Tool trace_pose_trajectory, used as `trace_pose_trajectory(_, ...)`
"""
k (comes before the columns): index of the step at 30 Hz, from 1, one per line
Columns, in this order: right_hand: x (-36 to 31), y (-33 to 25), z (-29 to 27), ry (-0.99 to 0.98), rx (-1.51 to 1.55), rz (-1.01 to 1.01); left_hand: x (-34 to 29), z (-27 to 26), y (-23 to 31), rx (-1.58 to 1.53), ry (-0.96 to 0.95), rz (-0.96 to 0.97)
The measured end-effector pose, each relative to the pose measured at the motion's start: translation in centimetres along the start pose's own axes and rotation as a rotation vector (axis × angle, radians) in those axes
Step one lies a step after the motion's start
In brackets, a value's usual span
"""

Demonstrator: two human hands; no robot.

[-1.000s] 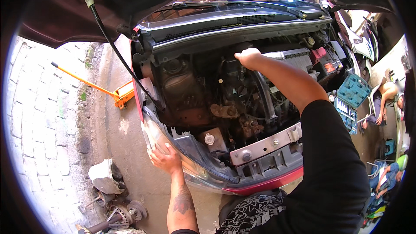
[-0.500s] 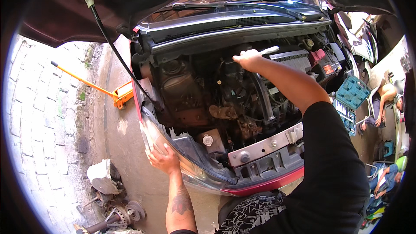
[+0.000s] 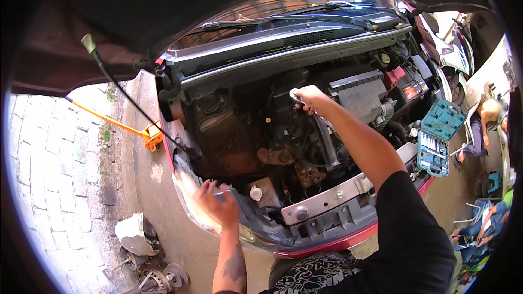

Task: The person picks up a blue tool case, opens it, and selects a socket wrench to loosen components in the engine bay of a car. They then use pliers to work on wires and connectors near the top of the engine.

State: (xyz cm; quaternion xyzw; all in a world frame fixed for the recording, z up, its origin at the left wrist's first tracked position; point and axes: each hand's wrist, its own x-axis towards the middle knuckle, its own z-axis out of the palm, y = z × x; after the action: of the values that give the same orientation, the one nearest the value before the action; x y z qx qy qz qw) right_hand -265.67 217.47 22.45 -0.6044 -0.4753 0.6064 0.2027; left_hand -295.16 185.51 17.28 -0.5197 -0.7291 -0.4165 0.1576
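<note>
Fingers of your right hand (image 3: 310,99) curl tightly around a shiny metal tool (image 3: 294,95), its rounded head poking out at the hand's left; its shape suggests a ratchet. You hold it over the middle of the engine bay (image 3: 223,149), left of the ribbed grey box (image 3: 357,98); whether it touches anything there, the angle hides. Your left hand (image 3: 218,204) is open and empty, fingers spread by the headlight (image 3: 190,190); contact is unclear. Above you, the hood (image 3: 52,71) is already up, and a black rod (image 3: 131,97) with a pale tip slants toward it. The grey box and battery (image 3: 407,88) are in place; work here looks under way rather than finished, though how much is left doesn't show. Just past the bay's right side, a teal case (image 3: 444,117) lies open, sockets (image 3: 434,146) inside. Farther out, you have an orange jack (image 3: 153,137) at left and 2 people (image 3: 492,111) at far right.
</note>
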Motion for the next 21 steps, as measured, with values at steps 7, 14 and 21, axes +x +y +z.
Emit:
trace_pose_trajectory(7, 1.3, 0.5, 0.5, 0.119, -0.08, -0.192, 7.8, 21.2, 14.3, -0.701, -0.481, 0.012)
trace_pose_trajectory(14, 1.0, -0.3, 0.5, 0.127, -0.094, -0.23, 9.3, 27.4, 16.1, -0.876, -0.71, -0.104)
trace_pose_trajectory(21, -6.4, -3.2, -5.9, 0.023, 0.269, -0.416, 9.4, 27.6, 16.4, -0.721, -0.492, -0.033)
